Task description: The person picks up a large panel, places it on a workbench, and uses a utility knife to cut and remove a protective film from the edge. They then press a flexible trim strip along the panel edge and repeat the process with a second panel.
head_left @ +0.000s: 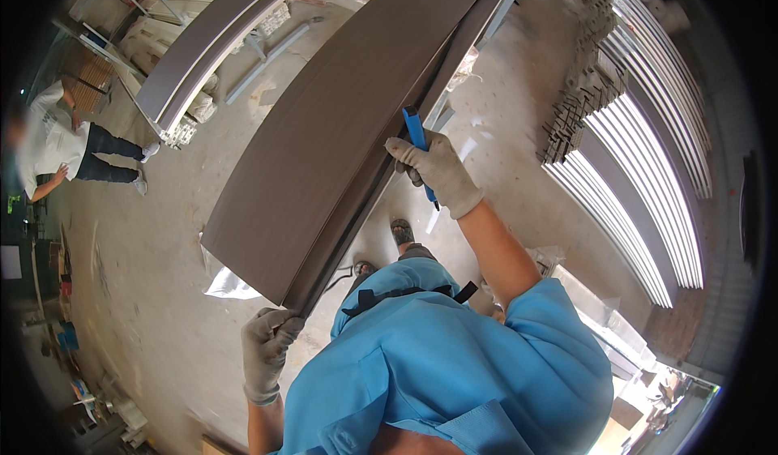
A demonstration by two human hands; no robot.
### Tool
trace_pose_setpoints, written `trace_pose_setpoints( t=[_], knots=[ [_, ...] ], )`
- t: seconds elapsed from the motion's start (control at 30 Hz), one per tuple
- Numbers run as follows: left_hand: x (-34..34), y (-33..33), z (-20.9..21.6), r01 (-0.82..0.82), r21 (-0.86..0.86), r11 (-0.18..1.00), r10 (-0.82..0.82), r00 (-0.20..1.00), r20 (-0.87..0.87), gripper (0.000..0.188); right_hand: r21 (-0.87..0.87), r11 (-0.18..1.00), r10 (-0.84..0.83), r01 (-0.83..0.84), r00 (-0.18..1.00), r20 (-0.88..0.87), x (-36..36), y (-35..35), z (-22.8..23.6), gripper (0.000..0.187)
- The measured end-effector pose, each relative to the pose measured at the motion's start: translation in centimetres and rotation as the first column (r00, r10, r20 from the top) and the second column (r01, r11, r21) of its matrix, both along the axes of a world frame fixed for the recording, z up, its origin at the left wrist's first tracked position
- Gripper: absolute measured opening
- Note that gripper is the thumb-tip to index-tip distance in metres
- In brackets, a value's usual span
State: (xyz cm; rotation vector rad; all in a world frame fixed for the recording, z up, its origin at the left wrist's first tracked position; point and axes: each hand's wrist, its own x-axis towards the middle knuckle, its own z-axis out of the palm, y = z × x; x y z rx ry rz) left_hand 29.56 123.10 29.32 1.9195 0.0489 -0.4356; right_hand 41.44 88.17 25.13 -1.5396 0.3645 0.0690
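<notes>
A long dark brown panel (324, 131) lies raised in front of me, running from near my left side to the far right. A narrow dark strip or rim (351, 220) follows its near long edge. My left hand (268, 351), in a pale work glove, is closed around the near end of that edge. My right hand (438, 170), also gloved, is closed around a slim blue tool (416, 127) with a dark pointed tip. Whether it is a marker or a knife I cannot tell. The right fingers also rest at the panel's edge, farther along.
Stacks of long profiles (640, 196) stand on the floor to the right. Another long grey-brown panel (211, 42) lies on a support at the far left. A person (81, 143) stands to the left. White wrapping (231, 283) shows below the panel's end.
</notes>
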Motion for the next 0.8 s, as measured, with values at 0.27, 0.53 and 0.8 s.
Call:
trace_pose_setpoints(
  t=[0.27, 0.53, 0.8],
  knots=[
    [-0.6, 1.2, -1.6, -0.017, 0.231, 0.973, -0.035, 0.975, 0.220, 0.019, -0.255, 0.945, -0.196, 0.206, 0.979, 0.063, 0.0, -4.8, -2.7, 0.050],
    [-1.1, 0.3, -1.5, -0.089, 0.172, 0.981, 0.080, 0.995, 0.057, 0.027, -0.622, 0.709, -0.282, 0.333, 0.942, 0.183, 3.8, -13.2, -1.7, 0.041],
    [1.4, -2.3, 0.9, 0.107, -0.192, 0.976, -0.146, 0.968, -0.203, 0.067, -0.439, 0.779, -0.379, 0.449, 0.894, 0.241, 7.2, -16.0, -0.9, 0.042]
  ],
)
